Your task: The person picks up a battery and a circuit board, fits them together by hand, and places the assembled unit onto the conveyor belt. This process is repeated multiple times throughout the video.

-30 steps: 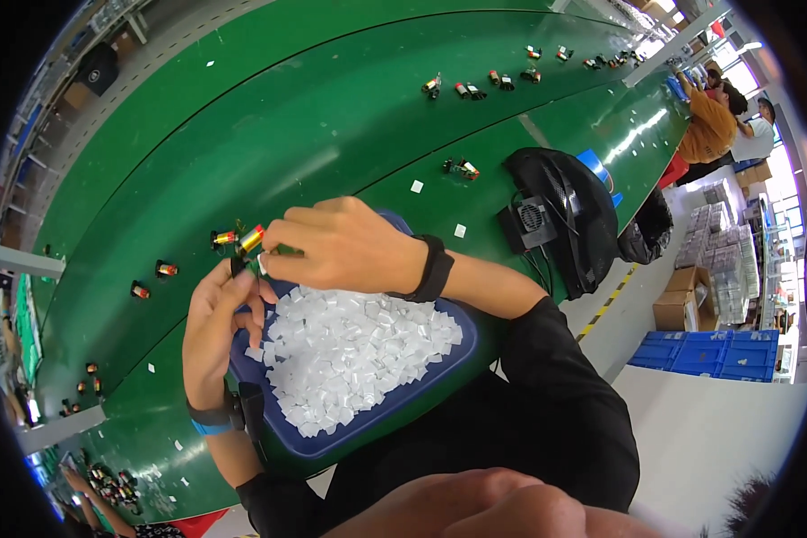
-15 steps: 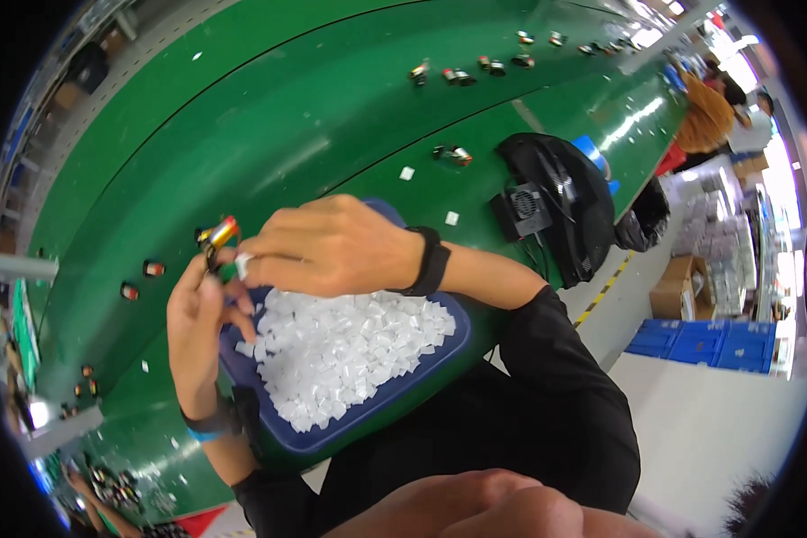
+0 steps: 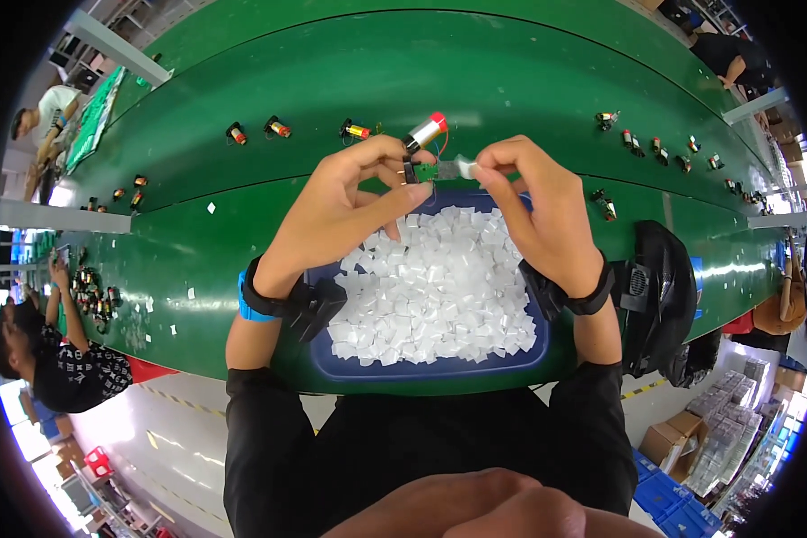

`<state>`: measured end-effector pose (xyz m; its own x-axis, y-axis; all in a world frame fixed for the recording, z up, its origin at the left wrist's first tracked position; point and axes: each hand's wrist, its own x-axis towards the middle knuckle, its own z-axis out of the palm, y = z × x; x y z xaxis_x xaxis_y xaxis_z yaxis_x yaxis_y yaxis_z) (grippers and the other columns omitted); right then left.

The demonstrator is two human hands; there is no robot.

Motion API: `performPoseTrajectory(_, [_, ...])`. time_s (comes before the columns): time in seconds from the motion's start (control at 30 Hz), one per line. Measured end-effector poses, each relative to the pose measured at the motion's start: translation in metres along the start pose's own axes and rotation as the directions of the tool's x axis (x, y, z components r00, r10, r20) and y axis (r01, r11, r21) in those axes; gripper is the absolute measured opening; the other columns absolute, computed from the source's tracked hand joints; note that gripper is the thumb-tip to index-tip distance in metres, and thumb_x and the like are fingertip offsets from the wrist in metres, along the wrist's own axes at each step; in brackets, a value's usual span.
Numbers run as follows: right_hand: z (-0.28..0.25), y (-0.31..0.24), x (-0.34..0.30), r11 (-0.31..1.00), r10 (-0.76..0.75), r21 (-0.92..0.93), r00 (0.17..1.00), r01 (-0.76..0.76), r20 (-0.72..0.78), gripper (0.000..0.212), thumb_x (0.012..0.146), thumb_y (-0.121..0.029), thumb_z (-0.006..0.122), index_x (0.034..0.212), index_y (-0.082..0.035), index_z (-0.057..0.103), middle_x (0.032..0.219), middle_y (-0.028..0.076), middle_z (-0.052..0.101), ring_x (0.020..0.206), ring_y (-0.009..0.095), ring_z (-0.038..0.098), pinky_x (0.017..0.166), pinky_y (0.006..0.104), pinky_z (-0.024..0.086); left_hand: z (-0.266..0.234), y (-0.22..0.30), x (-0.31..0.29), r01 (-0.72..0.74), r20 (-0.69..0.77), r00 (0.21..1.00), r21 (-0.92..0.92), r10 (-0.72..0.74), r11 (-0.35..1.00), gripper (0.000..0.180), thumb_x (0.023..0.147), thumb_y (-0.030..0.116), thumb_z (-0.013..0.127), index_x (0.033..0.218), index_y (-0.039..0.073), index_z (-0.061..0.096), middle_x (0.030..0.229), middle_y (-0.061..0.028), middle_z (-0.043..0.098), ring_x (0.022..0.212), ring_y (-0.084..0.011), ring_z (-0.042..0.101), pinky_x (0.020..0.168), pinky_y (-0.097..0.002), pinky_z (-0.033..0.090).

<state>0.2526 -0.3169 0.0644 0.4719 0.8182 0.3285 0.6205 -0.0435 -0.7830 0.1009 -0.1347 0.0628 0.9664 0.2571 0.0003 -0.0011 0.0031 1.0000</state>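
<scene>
Pinching circuit board (image 3: 424,170), left hand (image 3: 350,202); right hand (image 3: 538,211) pinches white square (image 3: 465,167) above tray rim (image 3: 475,194).

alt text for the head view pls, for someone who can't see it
Over a blue tray of white squares, the left hand pinches a small green-board part and the right hand brings one white square to it, above a green belt.

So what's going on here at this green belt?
A person sits at a green conveyor belt. The left hand pinches a small circuit board with a cylindrical battery wired to it. The right hand brings a small white pad up beside it. Below the hands, a blue tray holds a heap of white pads.
</scene>
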Motion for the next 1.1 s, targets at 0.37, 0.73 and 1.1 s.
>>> performPoseTrajectory(0.37, [0.000,-0.002,0.007,0.895,-0.394,-0.232,0.919,0.382,-0.004,0.033,0.078,-0.001,0.077,0.110,-0.003,0.067,0.107,0.009,0.068,0.094,0.027,0.064,0.074,0.0342,0.054,0.011,0.000,-0.004,-0.160,0.021,0.985,0.480,0.172,0.863,0.031,0.087,0.014,0.074,0.114,0.003,0.065,0.092,-0.0055,0.061,0.070,-0.0112,0.057,0.053,-0.0252,0.048])
performPoseTrajectory(0.73, [0.000,0.002,0.000,0.804,-0.554,-0.258,0.832,0.536,0.002,0.025,0.069,-0.002,0.081,0.090,-0.007,0.069,0.102,0.004,0.073,0.082,0.023,0.061,0.065,0.0300,0.052,0.008,0.013,0.000,0.160,0.084,0.985,-0.123,-0.151,0.979,0.034,0.093,0.005,0.065,0.125,-0.004,0.059,0.084,-0.0055,0.058,0.064,-0.0117,0.060,0.058,-0.0247,0.055])
performPoseTrajectory(1.1, [0.006,-0.003,-0.004,0.701,-0.631,-0.452,0.775,0.552,-0.033,0.019,0.070,-0.001,0.081,0.086,-0.007,0.072,0.093,0.003,0.074,0.078,0.018,0.061,0.059,0.0264,0.051,0.029,0.002,-0.008,-0.112,-0.019,0.992,0.276,0.122,0.955,0.032,0.091,0.007,0.070,0.121,-0.001,0.062,0.091,-0.0076,0.064,0.071,-0.0135,0.066,0.061,-0.0255,0.057])
